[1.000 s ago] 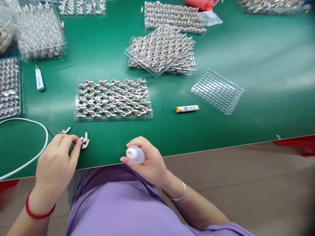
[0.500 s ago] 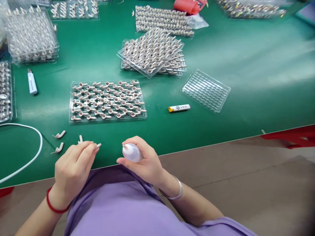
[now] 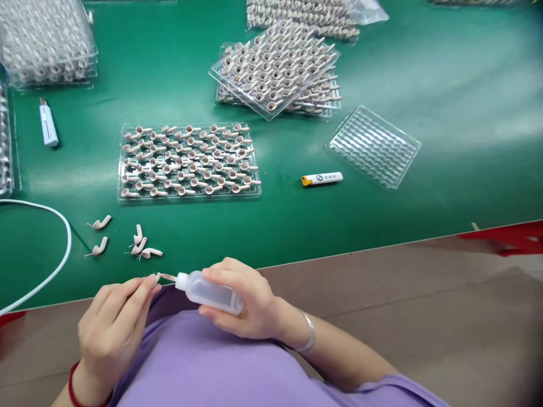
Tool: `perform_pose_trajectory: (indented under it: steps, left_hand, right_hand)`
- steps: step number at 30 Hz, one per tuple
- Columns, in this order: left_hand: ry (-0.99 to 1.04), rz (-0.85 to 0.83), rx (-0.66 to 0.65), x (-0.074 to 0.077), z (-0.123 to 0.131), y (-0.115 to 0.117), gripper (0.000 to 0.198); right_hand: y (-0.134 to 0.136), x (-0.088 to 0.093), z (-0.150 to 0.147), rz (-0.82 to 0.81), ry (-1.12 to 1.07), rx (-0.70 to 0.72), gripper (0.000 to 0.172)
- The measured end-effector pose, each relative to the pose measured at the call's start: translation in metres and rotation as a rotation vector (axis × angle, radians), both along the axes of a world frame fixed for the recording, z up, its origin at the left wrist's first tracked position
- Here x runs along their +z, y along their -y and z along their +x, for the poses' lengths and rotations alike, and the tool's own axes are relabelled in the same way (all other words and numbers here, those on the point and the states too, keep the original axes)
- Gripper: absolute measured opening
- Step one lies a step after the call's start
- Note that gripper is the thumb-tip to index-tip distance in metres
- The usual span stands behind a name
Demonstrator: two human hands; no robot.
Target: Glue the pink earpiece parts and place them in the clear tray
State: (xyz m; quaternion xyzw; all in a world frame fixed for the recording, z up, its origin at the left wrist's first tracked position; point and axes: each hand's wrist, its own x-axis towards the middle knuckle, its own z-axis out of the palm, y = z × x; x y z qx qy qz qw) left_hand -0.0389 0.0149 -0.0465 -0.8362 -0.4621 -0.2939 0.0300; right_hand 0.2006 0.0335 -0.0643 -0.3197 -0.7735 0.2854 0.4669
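Between the fingertips of my left hand is a small beige earbud shell, mostly hidden by the fingers. My right hand grips a translucent squeeze bottle tilted to the left. Its thin nozzle meets the end of the shell; whether it touches cannot be made out. Just beyond my left hand lie several loose earbud shells with short wires, and two more sit further left, one of them the loose shell. A clear tray filled with rows of similar shells stands beyond.
A white lighter and an unfilled clear tray lie to the right. Stacked full trays stand at the back, others at the far left. A utility knife and a white cable are on the left.
Both hands have come nearer my body. The bottle has tipped over to the left, bringing its nozzle to the shell in my left hand. The view has shifted slightly.
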Motion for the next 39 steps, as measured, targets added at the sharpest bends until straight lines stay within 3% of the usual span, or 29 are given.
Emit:
perform_pose_trajectory:
  steps: [10, 39]
  left_hand:
    - [0.036, -0.027, 0.019, -0.0025, -0.0013, 0.0009, 0.039]
    - [0.027, -0.05, 0.024, -0.0026, -0.0022, 0.0024, 0.04]
  right_hand:
    - [0.0014, -0.0091, 0.0033, 0.098, 0.082, -0.004, 0.046]
    - [0.0009, -0.0076, 0.0034, 0.079, 0.114, -0.007, 0.052]
